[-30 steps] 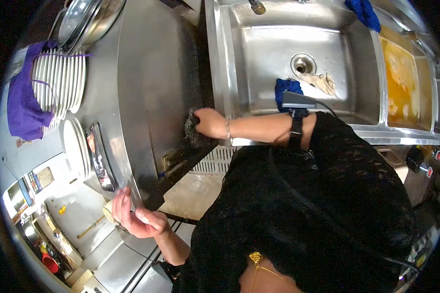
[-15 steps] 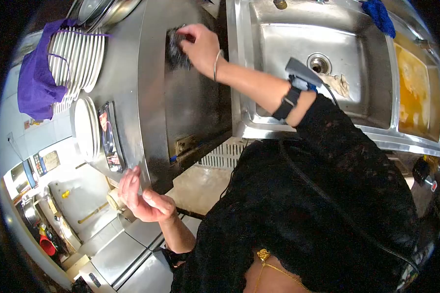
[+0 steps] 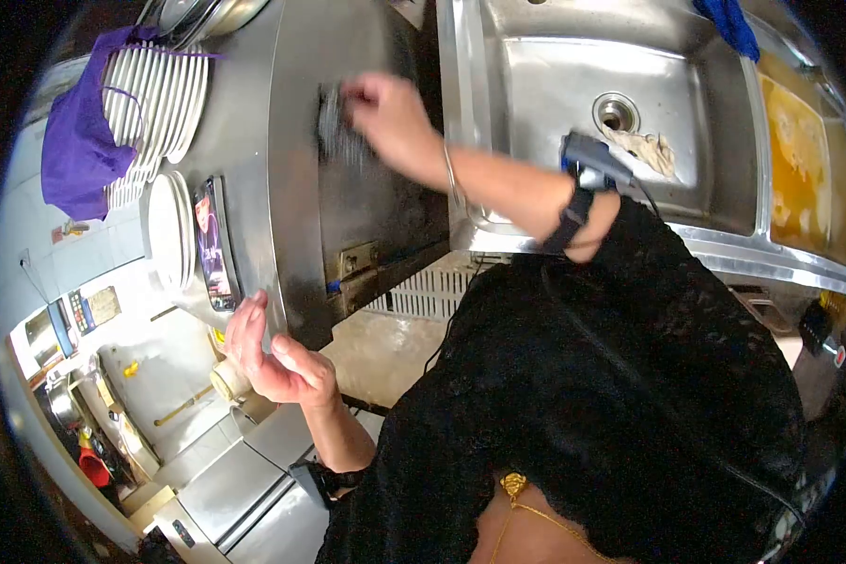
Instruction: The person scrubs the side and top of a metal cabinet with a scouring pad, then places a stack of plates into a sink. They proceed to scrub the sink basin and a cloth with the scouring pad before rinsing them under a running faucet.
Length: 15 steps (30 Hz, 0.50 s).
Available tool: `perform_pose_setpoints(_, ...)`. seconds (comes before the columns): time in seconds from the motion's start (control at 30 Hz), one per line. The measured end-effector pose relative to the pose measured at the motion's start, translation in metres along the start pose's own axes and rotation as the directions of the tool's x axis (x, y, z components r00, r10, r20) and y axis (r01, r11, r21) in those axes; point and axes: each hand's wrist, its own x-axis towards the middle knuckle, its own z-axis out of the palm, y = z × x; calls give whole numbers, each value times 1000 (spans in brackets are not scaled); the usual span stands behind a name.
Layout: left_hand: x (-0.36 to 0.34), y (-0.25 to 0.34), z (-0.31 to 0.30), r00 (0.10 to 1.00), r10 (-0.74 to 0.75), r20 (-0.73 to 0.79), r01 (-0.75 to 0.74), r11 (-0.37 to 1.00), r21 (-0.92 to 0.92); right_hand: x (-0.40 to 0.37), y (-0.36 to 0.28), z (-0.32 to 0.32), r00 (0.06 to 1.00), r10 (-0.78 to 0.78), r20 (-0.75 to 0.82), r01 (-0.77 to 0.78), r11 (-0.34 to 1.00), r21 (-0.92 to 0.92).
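Note:
My right hand, smeared by motion, has its fingers closed on a dark, silvery scrubbing pad. The pad lies against the front panel of a stainless steel cabinet. Lower left, my left hand is raised beside the cabinet's edge, fingers apart and nothing in it. A phone with a lit screen lies on the steel top near that hand, beside a short stack of white plates.
Many white plates stand under a purple cloth. To the right is a steel sink with a pale rag by its drain. Beyond it, a basin holds orange-brown liquid. A white slatted crate sits below the cabinet.
My right hand and the pad have moved slightly down along the panel. My left hand has shifted a little up and left. The view has shifted slightly.

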Motion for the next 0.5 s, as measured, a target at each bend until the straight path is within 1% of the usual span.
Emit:
perform_pose_setpoints(0.03,0,1,0,1000,-3,-5,3,1000,-17,31,4,-2,998,-30,-63,25,995,-92)
perform_pose_setpoints(0.07,-1,2,-2,1000,0,-6,0,1000,-10,53,8,3,975,-119,-190,102,990,-97)
perform_pose_setpoints(0.13,2,1,-3,1000,28,13,-28,999,22,55,-2,7,984,-63,-168,37,987,-156)
perform_pose_setpoints(0.17,1,0,0,999,13,-40,-14,1000,-11,46,-4,8,990,-58,-129,49,996,-69)
perform_pose_setpoints(0.2,-2,0,-1,998,26,-50,-27,1000,-14,32,1,8,994,-62,-92,63,998,18)
perform_pose_setpoints(0.27,-5,-2,0,996,-33,-83,28,998,-55,-16,-4,9,999,26,48,-30,995,97)
perform_pose_setpoints(0.33,-2,1,-1,997,-33,-65,30,998,-50,-52,-20,5,971,143,191,-143,990,-11)
perform_pose_setpoints(0.4,0,2,-3,999,-28,-38,27,999,-34,-56,-13,6,952,164,260,-219,955,199)
perform_pose_setpoints(0.47,0,2,-3,998,-20,-57,19,999,-31,-24,-14,0,964,122,235,-167,969,184)
perform_pose_setpoints(0.5,1,2,-3,999,-20,-48,19,1000,-5,5,-8,1,991,98,88,-114,974,197)
